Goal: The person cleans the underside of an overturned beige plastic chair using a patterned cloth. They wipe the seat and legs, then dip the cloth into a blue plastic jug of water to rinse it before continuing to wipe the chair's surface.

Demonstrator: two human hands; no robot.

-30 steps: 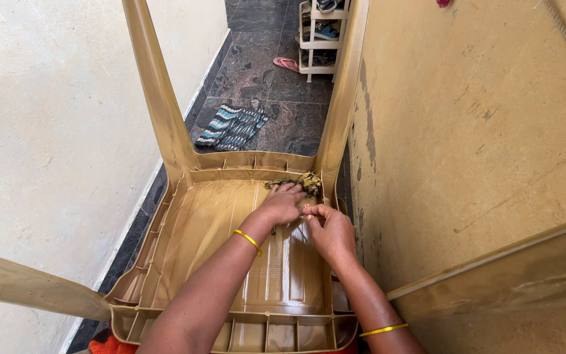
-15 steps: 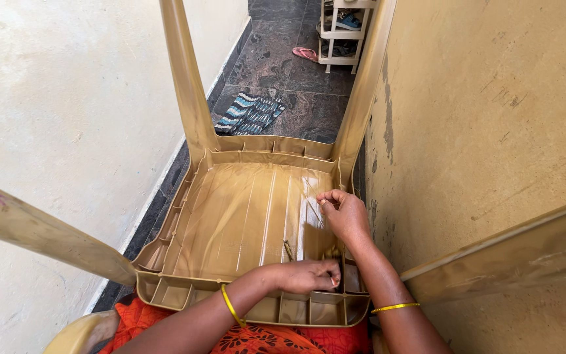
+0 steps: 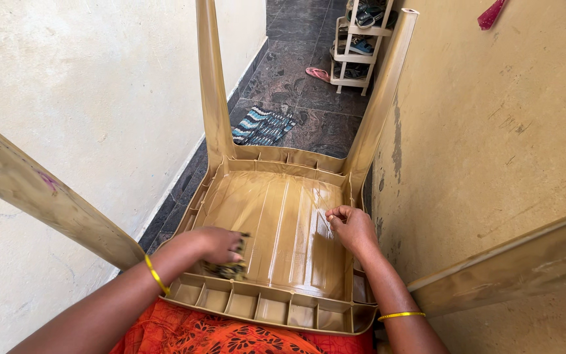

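Here, the left hand (image 3: 214,244) presses a dark rag (image 3: 230,267) against the upturned plastic chair (image 3: 276,223); the right hand (image 3: 350,226), grip closed and empty, steadies the underside. Beyond lie a striped mat (image 3: 263,126) and shoe rack (image 3: 361,39).

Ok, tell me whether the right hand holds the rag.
No, the left hand presses the rag; the right hand rests on the chair's underside.

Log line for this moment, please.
left hand: presses dark crumpled rag on upturned tan plastic chair's underside | right hand: rests on underside, by right rim
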